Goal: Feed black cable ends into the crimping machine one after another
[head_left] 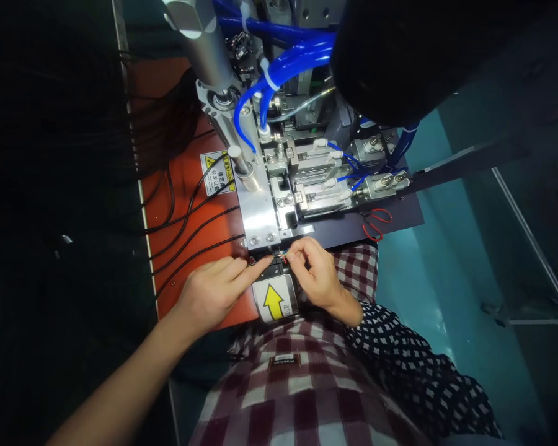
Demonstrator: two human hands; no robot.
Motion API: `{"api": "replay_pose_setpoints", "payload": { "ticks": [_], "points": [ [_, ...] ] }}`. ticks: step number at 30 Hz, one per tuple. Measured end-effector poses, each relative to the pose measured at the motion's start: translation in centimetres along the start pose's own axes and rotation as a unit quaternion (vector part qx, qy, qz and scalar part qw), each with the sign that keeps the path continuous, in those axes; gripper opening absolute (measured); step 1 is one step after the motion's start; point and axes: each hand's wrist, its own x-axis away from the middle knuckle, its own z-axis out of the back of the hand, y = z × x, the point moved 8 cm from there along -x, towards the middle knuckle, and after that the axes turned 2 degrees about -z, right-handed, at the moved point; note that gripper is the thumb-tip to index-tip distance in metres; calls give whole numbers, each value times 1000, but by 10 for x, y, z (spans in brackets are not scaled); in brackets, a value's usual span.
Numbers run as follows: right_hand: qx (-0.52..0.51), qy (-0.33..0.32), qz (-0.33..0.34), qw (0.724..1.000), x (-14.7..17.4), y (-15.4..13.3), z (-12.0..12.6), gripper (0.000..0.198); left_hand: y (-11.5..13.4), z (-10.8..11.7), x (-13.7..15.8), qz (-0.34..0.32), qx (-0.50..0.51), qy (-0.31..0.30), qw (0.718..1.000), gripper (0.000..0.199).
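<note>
My left hand (214, 288) reaches in from the left, index finger stretched out and the other fingers curled. Its fingertip touches or almost touches a small black fixture (273, 269) at the front of the machine. On the other side, my right hand (317, 272) pinches thin coloured wires (283, 255) between thumb and index finger. Their ends meet the fixture beside my left fingertip, and any small part there is too tiny to make out. Just below the fixture is a white label with a yellow arrow (273, 301).
A metal press plate (258, 214) and its cylinder (199, 49) stand directly above my hands. Blue air hoses (302, 59) cross overhead. Black cables (195, 217) run over the orange base (190, 254). Red-handled scissors (376, 224) lie on the right of the dark plate (339, 230).
</note>
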Motion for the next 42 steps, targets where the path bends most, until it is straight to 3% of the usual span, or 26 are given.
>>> {"api": "replay_pose_setpoints", "payload": {
  "ticks": [5, 10, 16, 23, 25, 29, 35, 42],
  "points": [
    [5, 0, -24, 1000, 1, 5, -3, 9, 0, 0, 1, -2, 4, -1, 1000, 36],
    [-89, 18, -110, 990, 7, 28, -1, 13, -1, -2, 2, 0, 7, -4, 1000, 38],
    [-147, -7, -145, 978, 3, 27, -9, 14, -1, -1, 1, -1, 8, 3, 1000, 36],
    [-260, -65, -264, 926, 2, 45, -26, 15, -1, -2, 1, 2, 4, 2, 1000, 37],
    [-223, -45, -246, 942, 2, 46, -18, 15, -1, -2, 1, 2, 6, -2, 1000, 36],
    [-126, 21, -142, 982, -1, 28, -1, 11, -1, -2, 1, -1, 7, -5, 1000, 36],
    [-45, 54, 0, 998, -3, -4, 3, 9, -1, -2, 1, 3, -5, -3, 1000, 37],
    [-30, 32, -37, 998, -4, 6, 1, 11, 0, 0, -1, -2, -13, 4, 1000, 38]
  ]
}}
